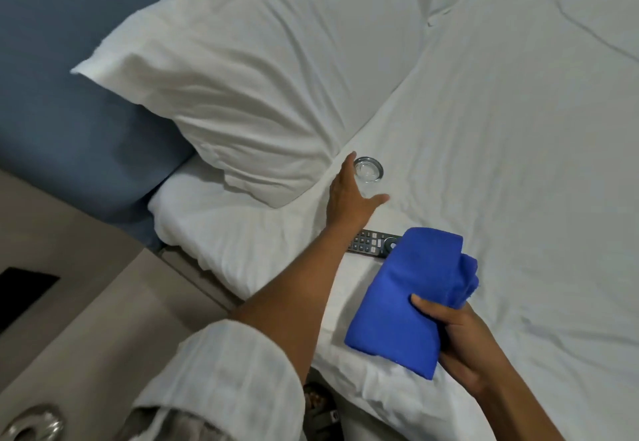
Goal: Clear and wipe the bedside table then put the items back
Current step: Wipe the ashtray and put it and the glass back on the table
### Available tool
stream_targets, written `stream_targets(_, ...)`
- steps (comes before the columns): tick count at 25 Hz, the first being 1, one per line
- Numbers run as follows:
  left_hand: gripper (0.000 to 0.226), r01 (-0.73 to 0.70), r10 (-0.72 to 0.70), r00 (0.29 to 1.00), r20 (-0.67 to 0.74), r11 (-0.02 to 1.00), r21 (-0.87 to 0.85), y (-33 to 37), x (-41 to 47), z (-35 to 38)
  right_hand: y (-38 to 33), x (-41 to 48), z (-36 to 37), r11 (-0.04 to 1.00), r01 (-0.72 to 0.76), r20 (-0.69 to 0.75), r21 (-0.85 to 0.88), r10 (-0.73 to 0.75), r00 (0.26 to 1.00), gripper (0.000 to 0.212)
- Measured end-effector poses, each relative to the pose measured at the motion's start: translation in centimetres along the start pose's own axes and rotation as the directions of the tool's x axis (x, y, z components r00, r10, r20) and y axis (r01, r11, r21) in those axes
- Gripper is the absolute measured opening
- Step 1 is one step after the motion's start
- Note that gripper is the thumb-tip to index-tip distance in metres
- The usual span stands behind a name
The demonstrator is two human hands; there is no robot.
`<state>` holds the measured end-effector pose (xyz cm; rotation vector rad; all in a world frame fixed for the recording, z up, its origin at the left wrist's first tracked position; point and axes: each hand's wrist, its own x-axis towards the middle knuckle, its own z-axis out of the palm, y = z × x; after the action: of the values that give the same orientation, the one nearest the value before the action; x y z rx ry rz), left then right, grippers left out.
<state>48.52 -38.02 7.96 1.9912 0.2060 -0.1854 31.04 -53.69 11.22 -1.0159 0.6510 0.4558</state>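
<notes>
Blue cloth (411, 295), soft and folded, sits bunched in our right hand's (460, 337) closed grip above the near edge of the bed (518, 129). Our left hand (349, 195), spread open and empty, flanks a clear glass (368, 169) standing on the yielding sheet beside the pillow (242, 77); fragile, slippery, tippy, best gripped round its sides. A hard, light remote (371, 242) lies nearer.

a bedroom: white-sheeted bed (501, 129), pillow (262, 70) at eleven o'clock, padded blue headboard (69, 70) at ten, bedside table (103, 319) at eight.
</notes>
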Motion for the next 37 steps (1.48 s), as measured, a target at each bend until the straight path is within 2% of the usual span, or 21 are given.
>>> stream_targets(2,0.072,0.012,-0.014,0.998,-0.069,1.0,-0.028,0.3,0.7,-0.5,-0.8,0.2,-0.1,0.998,0.045,-0.027,-0.044,-0.046,0.999,0.043)
stream_targets(4,0.065,0.038,-0.05,0.995,-0.091,0.991,-0.129,0.4,0.2,-2.6,-1.5,0.6,0.6,0.981,0.126,-0.071,-0.148,-0.138,0.988,0.036)
stream_targets(5,0.064,0.067,-0.085,0.994,-0.071,0.971,-0.229,0.2,-0.4,-4.2,-1.9,0.9,1.4,0.96,0.17,-0.104,-0.224,-0.196,0.975,0.034)
stream_targets(7,0.064,0.178,-0.168,0.984,0.064,0.859,-0.48,-0.5,-2.9,-7.4,-2.5,1.5,4.1,0.902,0.242,-0.125,-0.357,-0.303,0.945,0.035)
stream_targets(9,0.064,0.301,-0.216,0.953,0.213,0.756,-0.581,-1.9,-6.2,-10.3,-1.9,1.9,8.2,0.843,0.291,-0.019,-0.452,-0.335,0.942,0.032)
stream_targets(10,0.064,0.326,-0.236,0.945,0.226,0.741,-0.587,-2.7,-7.9,-11.5,-1.0,2.0,10.2,0.799,0.314,0.07,-0.512,-0.325,0.943,0.029)
stream_targets(12,0.064,0.338,-0.306,0.938,0.163,0.702,-0.627,-4.5,-11.1,-13.7,1.6,1.9,13.5,0.706,0.333,0.241,-0.624,-0.232,0.942,0.033)
stream_targets(15,0.05,0.315,-0.387,0.919,0.073,0.611,-0.727,-7.5,-15.9,-16.5,5.3,0.9,18.0,0.606,0.369,0.388,-0.705,-0.107,0.916,0.049)
stream_targets(18,0.03,0.262,-0.456,0.889,0.027,0.461,-0.848,-9.9,-20.4,-18.4,8.7,-1.0,22.1,0.483,0.537,0.572,-0.692,-0.087,0.816,0.041)
stream_targets(20,0.03,0.187,-0.514,0.857,-0.032,0.37,-0.91,-10.9,-22.5,-20.3,11.3,-2.7,23.4,0.343,0.655,0.686,-0.673,-0.041,0.727,0.047)
stream_targets(22,0.033,0.126,-0.572,0.814,-0.104,0.348,-0.929,-11.9,-24.5,-22.7,14.2,-4.8,23.5,0.24,0.728,0.748,-0.643,-0.007,0.663,0.049)
stream_targets(24,0.031,0.098,-0.595,0.786,-0.169,0.389,-0.916,-12.8,-26.3,-24.1,16.5,-6.1,23.3,0.248,0.747,0.77,-0.617,-0.007,0.639,0.051)
stream_targets(25,0.031,0.098,-0.582,0.795,-0.173,0.404,-0.909,-13.1,-27.2,-24.3,17.1,-6.4,23.5,0.267,0.742,0.768,-0.615,-0.008,0.64,0.051)
stream_targets(28,0.031,0.153,-0.569,0.814,-0.113,0.398,-0.904,-13.5,-29.6,-24.1,17.8,-7.0,25.9,0.274,0.73,0.757,-0.627,-0.007,0.653,0.048)
stream_targets(32,0.037,0.138,-0.514,0.845,-0.149,0.478,-0.867,-13.7,-31.2,-24.1,17.7,-7.8,28.0,0.462,0.603,0.683,-0.651,0.009,0.73,0.05)
stream_targets(35,0.055,0.097,-0.573,0.784,-0.237,0.49,-0.866,-14.1,-32.1,-24.6,18.5,-8.7,26.5,0.545,0.521,0.651,-0.657,0.061,0.757,0.03)
stream_targets(37,0.047,0.061,-0.615,0.739,-0.277,0.47,-0.881,-14.8,-32.5,-25.0,19.4,-9.5,24.4,0.542,0.48,0.62,-0.69,0.102,0.778,0.06)
